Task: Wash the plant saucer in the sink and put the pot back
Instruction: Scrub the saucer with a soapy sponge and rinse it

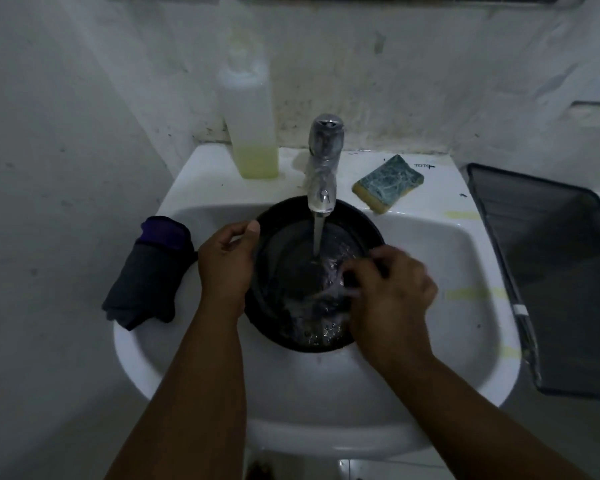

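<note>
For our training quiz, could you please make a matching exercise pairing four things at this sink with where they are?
Things:
1. saucer
2. sponge
3. soap bottle
4. folded cloth

Places:
A. left rim of the sink
B. rim, right of the tap
C. under the running water
D. rim, left of the tap

Pairs: 1-C, 2-B, 3-D, 4-A

Dim, grainy wide-angle view, curved edges, motion blur on right hand (388,292).

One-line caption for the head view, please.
Left hand grips the black saucer under the running tap; right hand rubs inside it.
</note>
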